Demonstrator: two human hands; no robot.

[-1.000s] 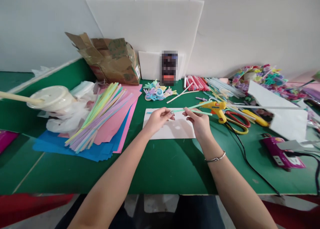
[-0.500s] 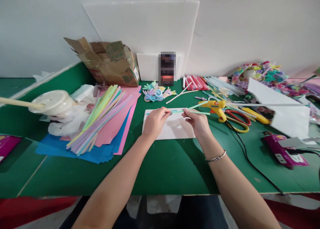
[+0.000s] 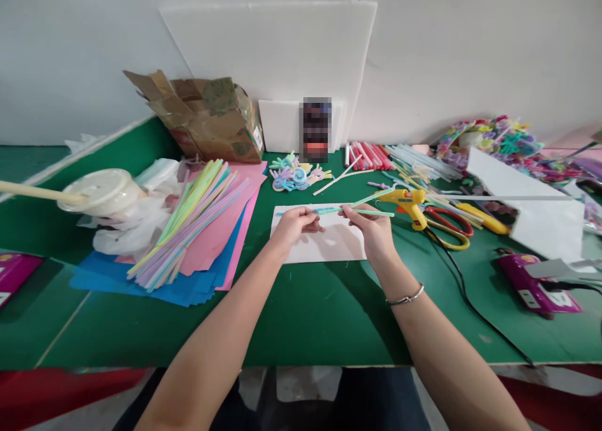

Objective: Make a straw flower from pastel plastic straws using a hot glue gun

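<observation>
Fuzzy pipe cleaners (image 3: pixel 329 210), blue and mint green and seemingly twisted together, stretch between my two hands over a white board (image 3: pixel 324 249). My left hand (image 3: pixel 295 226) is closed around the blue part, thumb against the index finger, with a blue tip poking out on its left. Thumb and fingers of my right hand (image 3: pixel 374 227) pinch the green part. Beyond that grip, two loose green ends spread apart to the right, near a yellow glue gun (image 3: pixel 409 200).
Left lie a bundle of pastel pipe cleaners (image 3: pixel 188 224) on coloured sheets, a white lidded tub (image 3: pixel 101 186) and a cardboard box (image 3: pixel 211 120). Behind the board are small pastel curled shapes (image 3: pixel 296 175). Scissors (image 3: pixel 451 227), a black cord (image 3: pixel 463 299) and a purple power strip (image 3: pixel 536 283) lie right.
My left hand's fingers have shifted their grip and curled lower, showing more of the blue-green twist between the hands. My right hand stays nearly in place.
</observation>
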